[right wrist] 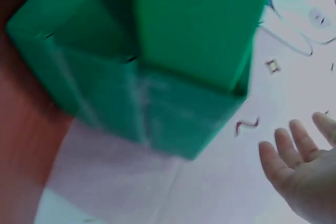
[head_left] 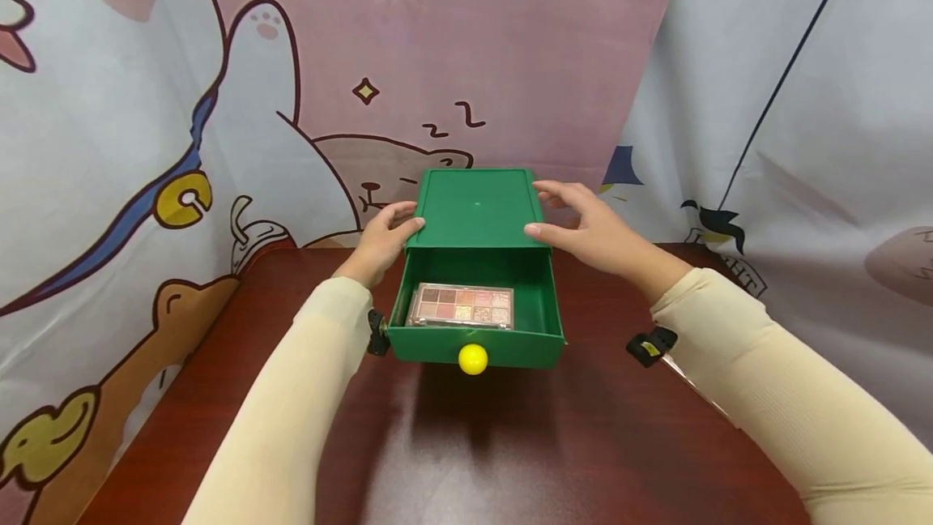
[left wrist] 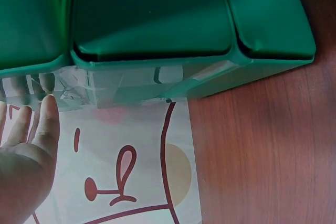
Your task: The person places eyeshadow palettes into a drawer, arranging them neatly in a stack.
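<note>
We see a makeup palette (head_left: 464, 305) lying inside the pulled-out drawer (head_left: 430, 347) of a green box (head_left: 477, 209).
Opening looks done to us; the palette isn't out, nor the drawer closed. Our left hand (head_left: 381, 243) lies at the box's left side, fingers extended, contact unclear; our right hand (head_left: 590, 229), spread wide beside the other edge, holds nothing. We read "ZZ" on the backdrop (head_left: 568, 39), but no brand on the palette.

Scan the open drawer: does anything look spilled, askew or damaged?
Nothing looks spilled or damaged. Only slightly odd: the makeup palette lies toward the left of the green drawer rather than centred, and an edge of something unclear shows past its left end.
</note>
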`<state>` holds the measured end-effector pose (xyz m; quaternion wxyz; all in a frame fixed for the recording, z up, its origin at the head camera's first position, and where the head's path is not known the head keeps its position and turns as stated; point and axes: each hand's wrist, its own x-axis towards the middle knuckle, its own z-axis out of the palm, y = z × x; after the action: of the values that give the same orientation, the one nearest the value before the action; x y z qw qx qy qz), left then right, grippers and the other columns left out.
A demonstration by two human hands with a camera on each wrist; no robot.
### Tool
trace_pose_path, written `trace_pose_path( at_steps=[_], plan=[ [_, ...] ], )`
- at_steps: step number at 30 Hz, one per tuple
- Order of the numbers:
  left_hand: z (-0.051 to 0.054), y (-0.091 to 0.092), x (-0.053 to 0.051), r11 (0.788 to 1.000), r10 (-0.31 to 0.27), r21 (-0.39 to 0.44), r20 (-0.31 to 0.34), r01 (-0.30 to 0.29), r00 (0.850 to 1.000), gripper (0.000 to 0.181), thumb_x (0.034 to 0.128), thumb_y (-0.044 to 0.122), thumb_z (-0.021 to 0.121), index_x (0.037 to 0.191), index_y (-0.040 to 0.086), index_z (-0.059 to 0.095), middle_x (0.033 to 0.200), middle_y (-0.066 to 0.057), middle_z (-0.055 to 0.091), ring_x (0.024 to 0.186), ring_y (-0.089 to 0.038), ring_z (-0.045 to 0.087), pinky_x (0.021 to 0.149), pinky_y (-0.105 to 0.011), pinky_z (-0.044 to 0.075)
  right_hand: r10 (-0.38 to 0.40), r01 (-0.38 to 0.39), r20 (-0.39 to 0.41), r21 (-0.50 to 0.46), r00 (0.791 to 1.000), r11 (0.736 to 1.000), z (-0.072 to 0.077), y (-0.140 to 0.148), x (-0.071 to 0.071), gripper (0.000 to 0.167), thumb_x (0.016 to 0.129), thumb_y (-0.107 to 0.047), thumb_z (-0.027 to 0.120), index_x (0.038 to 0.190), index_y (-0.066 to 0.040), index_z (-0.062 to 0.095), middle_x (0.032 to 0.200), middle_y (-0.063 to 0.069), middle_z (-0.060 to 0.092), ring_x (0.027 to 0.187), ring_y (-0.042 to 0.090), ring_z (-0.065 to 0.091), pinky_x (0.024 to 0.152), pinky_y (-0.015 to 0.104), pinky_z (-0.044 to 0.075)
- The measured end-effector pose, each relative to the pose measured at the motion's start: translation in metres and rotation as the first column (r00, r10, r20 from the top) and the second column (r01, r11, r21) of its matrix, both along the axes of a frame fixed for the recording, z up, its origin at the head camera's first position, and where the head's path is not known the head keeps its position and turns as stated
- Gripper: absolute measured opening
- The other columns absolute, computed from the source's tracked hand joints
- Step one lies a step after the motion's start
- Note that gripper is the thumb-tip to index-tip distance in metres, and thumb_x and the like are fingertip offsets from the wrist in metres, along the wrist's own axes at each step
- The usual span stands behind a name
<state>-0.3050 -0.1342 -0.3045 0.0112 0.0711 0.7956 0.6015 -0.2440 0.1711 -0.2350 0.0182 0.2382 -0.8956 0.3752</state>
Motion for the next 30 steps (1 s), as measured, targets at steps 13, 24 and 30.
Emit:
trace_pose_path(
  at_steps=[13, 24, 30],
  plan=[
    [-0.001, 0.001, -0.002, 1.000, 0.006, -0.001, 0.003, -0.006, 1.000, 0.050, 0.0992, 0.030, 0.056, 0.145, 0.015, 0.042, 0.147, -0.007, 0.041, 0.133, -0.025, 0.040, 0.109, -0.044, 0.037, -0.230, 0.228, -0.052, -0.044, 0.972, 0.973, -0.076, 0.080, 0.010, 0.069, 0.095, -0.035, 0.060, 0.150, -0.004, 0.031, 0.140, 0.024, 0.040, 0.130, 0.041, 0.038, 0.104, 0.059, 0.034],
    [0.000, 0.000, -0.001, 1.000, 0.007, 0.007, 0.009, -0.007, 1.000, 0.050, 0.0991, 0.029, 0.056, 0.145, 0.014, 0.042, 0.146, -0.008, 0.041, 0.133, -0.025, 0.041, 0.108, -0.044, 0.038, -0.328, 0.323, 0.052, 0.084, 0.943, 0.943, -0.131, 0.135, 0.024, 0.076, 0.095, -0.046, 0.058, 0.150, -0.004, 0.029, 0.139, 0.027, 0.037, 0.117, 0.042, 0.044, 0.092, 0.061, 0.039],
    [0.000, 0.001, 0.000, 1.000, 0.005, 0.007, 0.011, -0.005, 1.000, 0.050, 0.0991, 0.029, 0.056, 0.145, 0.015, 0.042, 0.147, -0.007, 0.041, 0.133, -0.025, 0.040, 0.108, -0.044, 0.037, -0.350, 0.334, 0.105, 0.143, 0.931, 0.932, -0.160, 0.161, 0.035, 0.080, 0.093, -0.048, 0.060, 0.150, -0.001, 0.028, 0.145, 0.032, 0.028, 0.126, 0.052, 0.038, 0.093, 0.069, 0.035]
  ],
)
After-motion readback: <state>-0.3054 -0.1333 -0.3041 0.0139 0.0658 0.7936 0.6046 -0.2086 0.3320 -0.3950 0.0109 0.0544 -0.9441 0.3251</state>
